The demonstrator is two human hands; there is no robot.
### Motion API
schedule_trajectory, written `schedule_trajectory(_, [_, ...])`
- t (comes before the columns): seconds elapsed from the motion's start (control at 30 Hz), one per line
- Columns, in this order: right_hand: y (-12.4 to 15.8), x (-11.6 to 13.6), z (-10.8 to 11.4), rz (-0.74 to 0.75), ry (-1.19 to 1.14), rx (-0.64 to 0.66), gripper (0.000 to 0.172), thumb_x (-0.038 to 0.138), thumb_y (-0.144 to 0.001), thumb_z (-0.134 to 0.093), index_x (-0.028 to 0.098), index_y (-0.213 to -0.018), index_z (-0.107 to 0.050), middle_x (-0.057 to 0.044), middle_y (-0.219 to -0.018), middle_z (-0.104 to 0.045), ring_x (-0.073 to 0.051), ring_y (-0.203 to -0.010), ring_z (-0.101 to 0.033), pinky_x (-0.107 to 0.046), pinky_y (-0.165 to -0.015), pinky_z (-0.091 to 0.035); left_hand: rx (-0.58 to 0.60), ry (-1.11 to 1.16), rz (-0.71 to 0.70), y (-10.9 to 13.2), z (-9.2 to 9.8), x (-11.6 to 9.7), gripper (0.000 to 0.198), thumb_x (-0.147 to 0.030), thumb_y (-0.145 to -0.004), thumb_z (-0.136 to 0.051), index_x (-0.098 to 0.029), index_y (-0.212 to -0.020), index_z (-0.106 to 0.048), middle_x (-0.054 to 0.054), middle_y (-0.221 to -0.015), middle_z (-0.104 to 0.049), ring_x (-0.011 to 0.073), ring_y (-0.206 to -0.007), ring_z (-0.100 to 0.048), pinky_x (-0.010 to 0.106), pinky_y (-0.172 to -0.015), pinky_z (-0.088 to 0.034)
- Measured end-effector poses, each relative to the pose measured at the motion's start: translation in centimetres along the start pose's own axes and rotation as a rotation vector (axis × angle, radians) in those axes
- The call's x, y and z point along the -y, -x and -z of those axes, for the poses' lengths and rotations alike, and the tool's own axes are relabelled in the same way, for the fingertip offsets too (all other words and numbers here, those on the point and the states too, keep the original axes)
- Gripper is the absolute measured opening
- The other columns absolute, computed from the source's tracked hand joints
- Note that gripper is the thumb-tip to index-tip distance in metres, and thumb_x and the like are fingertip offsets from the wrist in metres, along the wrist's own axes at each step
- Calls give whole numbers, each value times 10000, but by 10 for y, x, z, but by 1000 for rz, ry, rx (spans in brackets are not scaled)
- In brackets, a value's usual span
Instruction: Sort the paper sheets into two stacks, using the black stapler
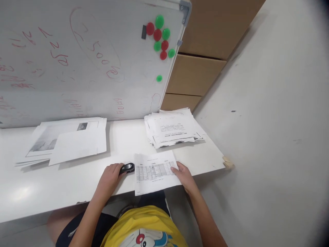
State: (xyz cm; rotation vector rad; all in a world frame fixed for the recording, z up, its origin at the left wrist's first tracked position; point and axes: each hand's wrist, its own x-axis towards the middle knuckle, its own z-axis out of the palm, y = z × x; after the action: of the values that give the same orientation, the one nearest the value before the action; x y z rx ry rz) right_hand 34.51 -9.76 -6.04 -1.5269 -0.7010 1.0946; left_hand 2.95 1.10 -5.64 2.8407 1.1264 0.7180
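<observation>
- Under my left hand (111, 175), the fingers (118, 168) curl over the near end of a small black device (128, 168). They cover that end, and I cannot tell whether they grip it or only rest on it.
- What the device is stays hard to make out. It is dark, rounded and glossy, and it lies just left of the sheet's top corner.
- Across from it, my right hand (183, 176) lies with its fingers (175, 168) stretched flat on the right edge of a printed sheet (154, 171), pinching nothing that I can see. The thumb's hold is hidden.
- Between the two hands, the sheet is white with a grey table of small cells. Its print is too fine to read, and its lower edge hangs over the table's front.
- Beyond the right fingers sits a loose stack of printed papers (172, 128).
- Beyond the left fingers, well apart, lies a fanned spread of pages (69, 139).
- All of it rests on a white table (123, 140).
- Behind the table leans a whiteboard (77, 51) with faint red writing and a cluster of red and green magnets (160, 36).
- Cardboard boxes (200, 72) stand to the right of the board, over a pale floor (269, 120).
- Nearest the camera, a yellow shirt (144, 230) is cut off by the frame's bottom.
</observation>
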Motion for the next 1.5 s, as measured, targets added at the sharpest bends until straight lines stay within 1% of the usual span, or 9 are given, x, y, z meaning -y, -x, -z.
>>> schedule_trajectory(0.3, [14,6,15,-29,154,14,358,437,-693,-700,192,-954,-687,-83,-988,-744,-309,-968,-664,-390,-792,-527,53,1,46,1,3,-8,223,-319,-935,-470,-159,-1075,-535,101,-952,-646,247,-838,-590,376,-738,-465])
schedule_trajectory(0.53, [13,0,2,-27,109,93,384,447,-678,-714,188,-961,-680,-89,-1005,-738,-305,-978,-657,-390,-805,-517,46,30,33,1,10,-10,248,-309,-942,-441,-163,-1109,-552,105,-980,-652,240,-861,-597,374,-740,-466])
schedule_trajectory(0.7, [12,-4,-6,-5,101,105,393,454,-695,-693,184,-980,-674,-83,-1010,-735,-279,-932,-664,-380,-814,-511,124,5,-63,-8,18,-21,432,-336,-931,-440,-163,-1326,-469,133,-1213,-607,274,-1102,-556,426,-901,-429])
schedule_trajectory(0.97, [10,-4,-7,-26,54,98,315,395,-724,-670,191,-965,-666,-73,-976,-736,-303,-952,-657,-401,-811,-503,6,-125,58,-33,-14,-65,435,-252,-942,-392,-145,-1357,-469,134,-1295,-581,307,-1202,-523,463,-959,-398])
schedule_trajectory(1.13, [9,9,-10,3,145,129,285,349,-743,-615,200,-974,-688,-58,-964,-738,-283,-909,-659,-401,-834,-488,51,-136,61,-34,-21,-64,416,-125,-888,-407,-147,-1279,-550,121,-1261,-608,319,-1186,-537,474,-965,-380])
schedule_trajectory(1.23, [5,25,-13,64,304,122,249,313,-723,-589,214,-914,-716,-45,-919,-741,-291,-910,-653,-406,-842,-478,-13,-124,58,-33,-22,-64,410,-147,-894,-406,-135,-1281,-540,126,-1255,-612,310,-1149,-563,443,-913,-396])
schedule_trajectory(1.37, [-6,43,8,127,361,90,256,337,-695,-580,207,-861,-727,-63,-880,-746,-315,-891,-657,-437,-836,-484,-177,-129,41,-30,-14,-68,470,-172,-899,-411,-134,-1367,-433,124,-1277,-598,300,-1190,-538,432,-945,-365])
schedule_trajectory(1.43, [-18,49,31,131,298,-20,321,383,-664,-602,195,-896,-720,-81,-906,-747,-329,-928,-655,-445,-858,-485,-238,-153,135,-30,1,-61,522,-214,-903,-424,-124,-1413,-355,145,-1289,-583,314,-1223,-508,454,-962,-354])
schedule_trajectory(1.5, [-39,57,55,163,297,-184,416,430,-661,-593,186,-982,-695,-98,-989,-736,-328,-983,-644,-436,-891,-478,-269,-192,272,-31,23,-41,561,-277,-904,-430,-120,-1431,-315,173,-1292,-571,336,-1245,-482,479,-954,-366])
